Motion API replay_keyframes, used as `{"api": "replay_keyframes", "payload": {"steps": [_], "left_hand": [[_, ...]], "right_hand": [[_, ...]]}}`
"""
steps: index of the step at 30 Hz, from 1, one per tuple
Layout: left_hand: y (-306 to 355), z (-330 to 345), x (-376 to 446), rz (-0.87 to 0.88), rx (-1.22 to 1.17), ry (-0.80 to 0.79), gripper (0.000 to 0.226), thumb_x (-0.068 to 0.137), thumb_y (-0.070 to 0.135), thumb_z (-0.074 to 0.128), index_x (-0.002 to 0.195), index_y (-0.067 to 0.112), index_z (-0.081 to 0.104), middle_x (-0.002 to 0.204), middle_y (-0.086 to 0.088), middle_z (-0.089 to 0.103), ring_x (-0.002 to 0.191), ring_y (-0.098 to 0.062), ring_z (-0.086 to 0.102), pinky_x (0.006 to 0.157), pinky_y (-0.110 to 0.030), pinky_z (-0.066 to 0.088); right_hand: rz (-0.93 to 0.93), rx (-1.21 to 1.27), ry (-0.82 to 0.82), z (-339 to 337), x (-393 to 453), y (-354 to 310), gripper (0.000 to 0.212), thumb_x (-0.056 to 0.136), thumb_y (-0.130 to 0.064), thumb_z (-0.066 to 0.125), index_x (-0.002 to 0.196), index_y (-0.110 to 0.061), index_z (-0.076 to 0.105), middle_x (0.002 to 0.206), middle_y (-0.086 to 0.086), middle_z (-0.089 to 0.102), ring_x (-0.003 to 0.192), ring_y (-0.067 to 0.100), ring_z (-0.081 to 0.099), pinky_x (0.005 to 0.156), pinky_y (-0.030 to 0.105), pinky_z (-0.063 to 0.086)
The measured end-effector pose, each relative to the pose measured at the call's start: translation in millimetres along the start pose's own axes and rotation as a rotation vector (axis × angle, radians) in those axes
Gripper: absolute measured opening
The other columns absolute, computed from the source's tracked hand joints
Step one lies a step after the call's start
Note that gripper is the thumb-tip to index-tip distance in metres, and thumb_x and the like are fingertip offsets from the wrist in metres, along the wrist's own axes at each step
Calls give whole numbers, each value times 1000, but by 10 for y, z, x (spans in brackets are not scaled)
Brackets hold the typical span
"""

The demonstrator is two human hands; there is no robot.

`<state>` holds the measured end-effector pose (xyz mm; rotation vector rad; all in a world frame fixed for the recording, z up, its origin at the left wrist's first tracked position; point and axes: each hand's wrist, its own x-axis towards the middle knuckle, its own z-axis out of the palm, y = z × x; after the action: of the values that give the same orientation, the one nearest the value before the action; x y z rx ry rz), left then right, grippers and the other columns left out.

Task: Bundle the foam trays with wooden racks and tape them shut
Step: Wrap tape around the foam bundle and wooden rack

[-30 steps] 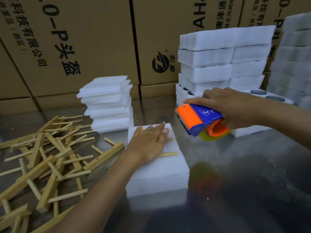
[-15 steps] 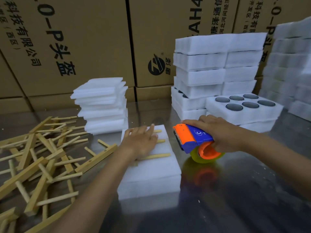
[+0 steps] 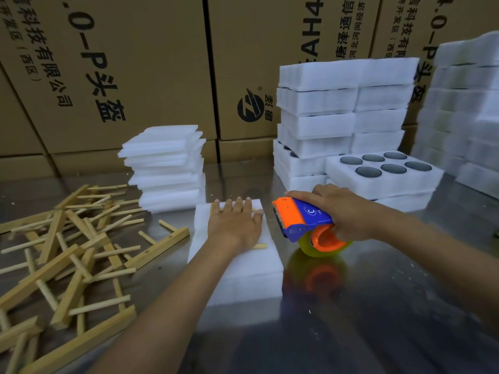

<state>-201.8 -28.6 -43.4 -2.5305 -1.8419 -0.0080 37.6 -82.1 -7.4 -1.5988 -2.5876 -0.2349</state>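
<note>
While the left hand (image 3: 234, 225) presses flat on the foam tray (image 3: 243, 268), the right hand (image 3: 343, 211) grips the tape dispenser (image 3: 302, 220).

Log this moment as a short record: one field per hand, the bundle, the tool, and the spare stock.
left hand: left hand pressed flat on the wooden rack atop the foam bundle
right hand: right hand grips the tape dispenser
tool: cutter edge faces the bundle's right side; tape roll at the table
spare stock: loose wooden racks left; foam sheets behind; foam trays stacked right
</note>
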Motion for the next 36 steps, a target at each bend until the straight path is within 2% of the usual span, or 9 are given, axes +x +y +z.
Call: {"api": "replay_keyframes", "payload": {"steps": [4, 11, 17, 22, 26, 28, 31, 34, 36], "left_hand": [[-8, -12, -8, 29, 35, -10, 62, 103, 49, 7, 157, 19, 3, 165, -3, 6, 152, -23, 6, 121, -48, -3], [-56, 12, 3, 62, 65, -4, 62, 102, 48, 6, 157, 18, 3, 165, -4, 5, 152, -23, 6, 122, -48, -1], [-66, -10, 6, 108, 79, -32, 57, 103, 47, 8, 156, 33, -7, 165, -9, 2, 151, -29, 7, 119, -55, 2], [-30, -75, -31, 131, 2, -3, 50, 104, 47, 11, 151, 37, 23, 165, -4, 8, 150, -29, 11, 119, -56, 4], [89, -216, 6, 264, 210, 187, 37, 104, 33, 34, 136, 23, 50, 153, -3, 37, 145, -25, 25, 119, -55, 9], [245, -309, 67, 369, 8, 171, 27, 97, 20, 44, 113, 14, 64, 129, -6, 59, 128, -26, 48, 113, -46, 29], [546, -340, 128, 352, -344, -60, 30, 98, 25, 44, 85, 7, 64, 97, -11, 68, 96, -29, 62, 83, -35, 49], [695, -229, 188, 316, -499, -237, 34, 98, 34, 52, 89, 8, 72, 88, -7, 73, 81, -18, 63, 75, -27, 48], [693, -150, 211, 322, -563, -201, 23, 93, 31, 60, 91, 11, 73, 88, -4, 73, 82, -16, 65, 79, -28, 51]], "right_hand": [[7, 51, -58, -108, -69, 7, 114, 80, -25, 71, 130, -69, -22, 107, -9, 36, 96, 14, 38, 78, 30, 32], [106, -44, -110, -372, -498, 366, 115, 75, -16, 62, 129, -74, -21, 103, -17, 34, 93, 12, 39, 77, 32, 38], [197, -229, -182, -283, -688, 534, 105, 74, -24, 55, 143, -60, -14, 100, -15, 24, 92, 12, 36, 79, 29, 30], [138, -394, -154, -190, -626, 550, 104, 75, -34, 54, 146, -53, -20, 112, -8, 37, 93, 14, 41, 76, 28, 29], [82, -478, -162, -115, -526, 489, 101, 80, -38, 56, 145, -52, -21, 123, -3, 41, 105, 17, 44, 83, 30, 33], [77, -501, -171, -102, -492, 468, 100, 82, -39, 57, 146, -49, -19, 126, -2, 42, 109, 18, 43, 87, 32, 34], [89, -527, -165, -61, -494, 436, 100, 82, -42, 57, 146, -48, -19, 126, -2, 41, 111, 19, 43, 89, 33, 35], [120, -541, -165, -37, -505, 403, 100, 82, -41, 58, 147, -47, -18, 128, 0, 42, 114, 20, 42, 90, 34, 33], [131, -553, -176, -31, -490, 359, 100, 84, -40, 60, 149, -46, -16, 131, 1, 41, 116, 22, 41, 91, 36, 32]]}}
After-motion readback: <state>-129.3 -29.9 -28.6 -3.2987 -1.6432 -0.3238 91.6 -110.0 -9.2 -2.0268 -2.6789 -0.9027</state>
